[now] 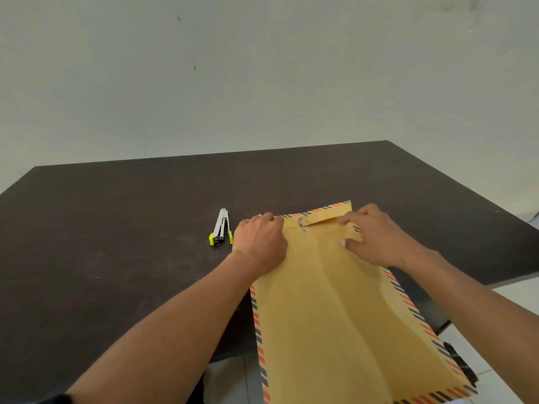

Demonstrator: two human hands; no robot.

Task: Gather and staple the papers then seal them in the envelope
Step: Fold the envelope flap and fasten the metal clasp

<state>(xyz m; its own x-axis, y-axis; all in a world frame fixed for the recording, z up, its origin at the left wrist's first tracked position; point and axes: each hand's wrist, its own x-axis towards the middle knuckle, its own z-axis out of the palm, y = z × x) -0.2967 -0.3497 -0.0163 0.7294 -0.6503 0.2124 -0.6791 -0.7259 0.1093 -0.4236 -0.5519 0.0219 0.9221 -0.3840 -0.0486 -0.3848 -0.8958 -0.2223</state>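
Note:
A large brown envelope (344, 310) with red and blue striped edges lies lengthwise on the dark table (116, 228), its near end hanging past the table's front edge. Its flap is folded down at the far end, where two metal string buttons (302, 225) show. My left hand (261, 243) rests on the envelope's far left corner, fingers curled at the flap's edge. On the far right corner lies my right hand (370, 237), fingers on the flap and thumb lower on the envelope. No loose papers are visible. A silver stapler with yellow ends (220, 228) lies just left of my left hand.
The dark table stretches wide to the left and behind the envelope. A pale wall (262, 83) rises behind its far edge. Light floor tiles (513, 295) show beyond the table's front right corner, with a black object (460, 363) beside the envelope's near right edge.

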